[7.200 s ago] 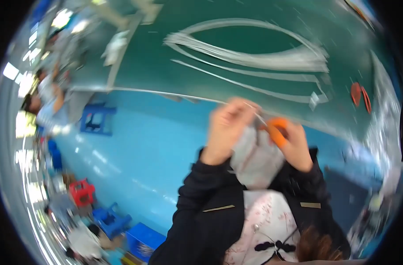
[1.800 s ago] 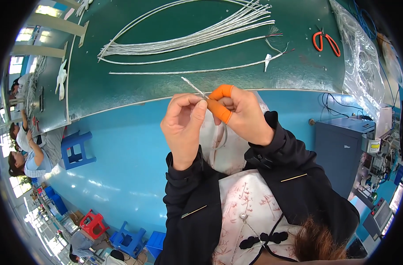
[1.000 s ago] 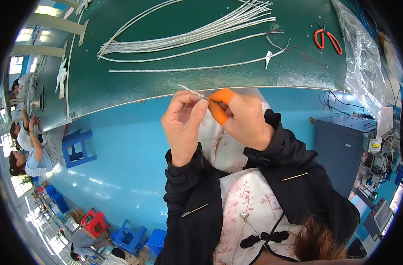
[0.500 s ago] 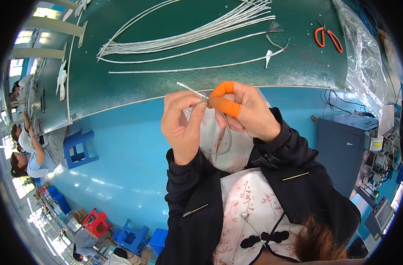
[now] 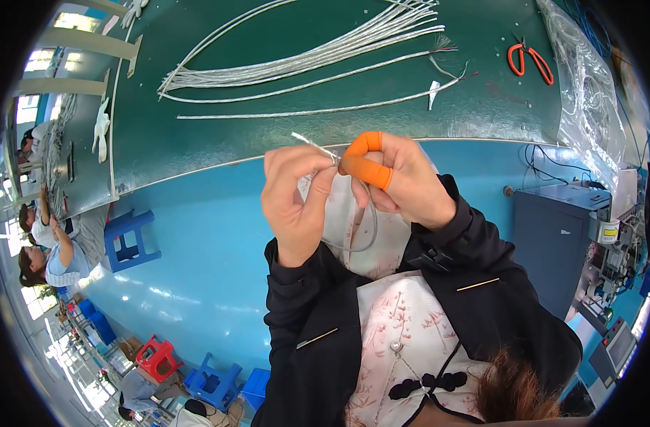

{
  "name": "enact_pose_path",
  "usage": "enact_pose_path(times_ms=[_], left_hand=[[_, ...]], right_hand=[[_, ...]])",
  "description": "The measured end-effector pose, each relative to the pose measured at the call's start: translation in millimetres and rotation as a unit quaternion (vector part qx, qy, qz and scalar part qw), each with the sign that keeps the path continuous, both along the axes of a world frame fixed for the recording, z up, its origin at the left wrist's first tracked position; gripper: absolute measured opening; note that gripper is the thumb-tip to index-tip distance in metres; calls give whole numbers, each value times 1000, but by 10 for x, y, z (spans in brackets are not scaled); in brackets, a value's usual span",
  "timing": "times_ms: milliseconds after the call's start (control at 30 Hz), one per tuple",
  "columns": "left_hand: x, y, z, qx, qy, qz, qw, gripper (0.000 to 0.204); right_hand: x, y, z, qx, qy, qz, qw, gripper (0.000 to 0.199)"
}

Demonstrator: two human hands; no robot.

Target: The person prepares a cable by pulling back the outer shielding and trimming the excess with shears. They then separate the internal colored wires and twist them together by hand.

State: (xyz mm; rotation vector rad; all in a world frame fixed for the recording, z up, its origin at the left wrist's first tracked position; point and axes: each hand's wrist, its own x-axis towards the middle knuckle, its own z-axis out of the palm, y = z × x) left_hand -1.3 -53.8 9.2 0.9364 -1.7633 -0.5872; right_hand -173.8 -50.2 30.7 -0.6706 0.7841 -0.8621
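Note:
My left hand and my right hand meet just in front of the table's near edge, both closed in a pinch on one thin grey cable. Orange finger covers sit on the right thumb and forefinger. A whitish, frayed-looking end sticks out up and left past my left fingers. Below my hands the cable hangs in a loop in front of the patterned clothing. The exact spot between the fingertips is mostly hidden.
On the green table lie a bundle of silvery cables, a single cable with a white tag, and red-handled cutters. Clear plastic bags cover the right end. A blue stool and co-workers are at left.
Both hands have shifted very slightly right, still pinching the cable. The whitish end beyond my left fingers has moved a little right with them.

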Motion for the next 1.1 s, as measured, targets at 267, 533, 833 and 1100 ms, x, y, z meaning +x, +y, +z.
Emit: enact_pose_path(times_ms=[267,533,833,1100], left_hand=[[-104,75,-40,257,269,5,928,15],[-18,41,-31,30,44,12,999,16],[-132,74,-22,178,195,10,964,17],[-82,58,-26,93,101,5,991,16]], right_hand=[[192,74,-192,-377,318,-157,855,8],[24,21,24,-20,54,-14,998,9],[130,87,-174,-422,359,-176,813,8],[49,32,-46,-69,103,-39,991,6]])
